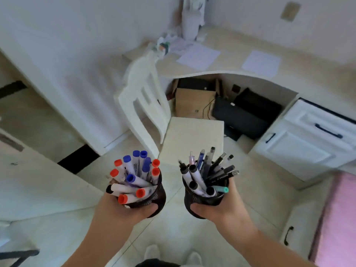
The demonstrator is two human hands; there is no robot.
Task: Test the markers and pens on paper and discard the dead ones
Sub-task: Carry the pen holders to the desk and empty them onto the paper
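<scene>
My left hand [123,212] grips a black mesh cup [159,195] packed with several white markers [134,174] capped in red and blue. In my right hand [221,211] is a second black mesh cup [200,201], filled with several black-capped markers and dark pens [210,172]. Both cups are held upright at waist height above the floor, side by side and apart. Two sheets of white paper [198,55] [261,63] lie on the curved desk [300,78] ahead.
A white chair [146,105] with a cream seat stands before the desk, turned sideways. Under the desk sit a cardboard box [192,102] and black equipment [242,114]. White drawers [312,139] are at the right. Clutter sits at the desk's far corner.
</scene>
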